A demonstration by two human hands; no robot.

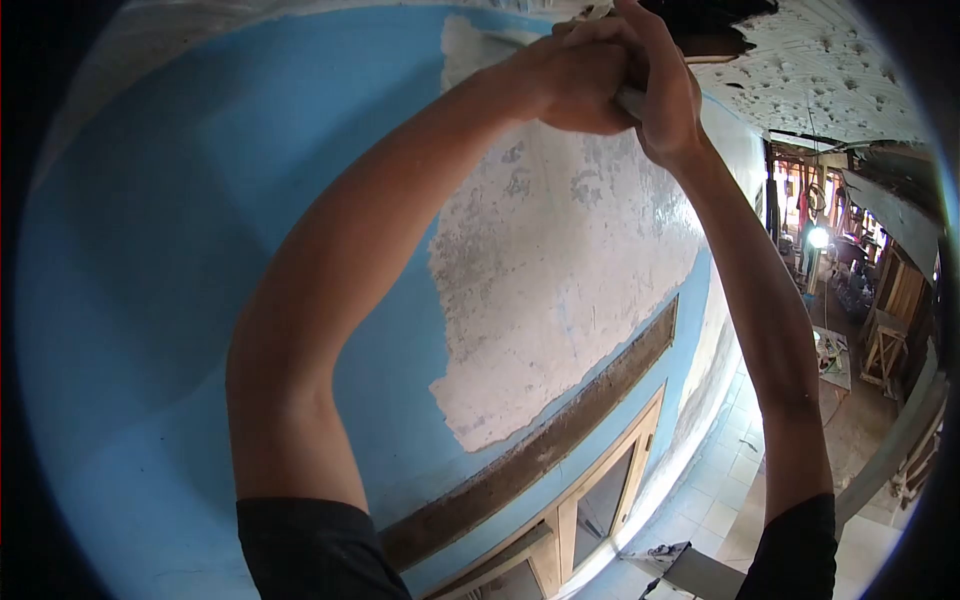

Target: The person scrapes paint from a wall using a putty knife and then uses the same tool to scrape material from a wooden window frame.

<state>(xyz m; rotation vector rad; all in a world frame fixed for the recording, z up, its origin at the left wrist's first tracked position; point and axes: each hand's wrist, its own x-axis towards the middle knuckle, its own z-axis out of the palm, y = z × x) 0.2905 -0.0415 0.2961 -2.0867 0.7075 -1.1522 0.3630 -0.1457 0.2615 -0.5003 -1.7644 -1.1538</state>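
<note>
Both my arms reach up to the top of a blue painted wall (200, 220). My left hand (575, 80) and my right hand (665, 95) are clasped together around a grey tool handle (630, 100). The tool's head is mostly hidden by my hands; a pale edge (500, 40) shows against the wall left of them. Below my hands a large patch of bare whitish plaster (560, 290) shows where the blue paint is gone.
A dark wooden beam (540, 450) runs under the bare patch, with a wooden window frame (590, 500) below it. A damaged white ceiling (830, 70) is at top right. Far right lie a tiled floor (720, 490), wooden furniture (885, 350) and a bright lamp (818, 237).
</note>
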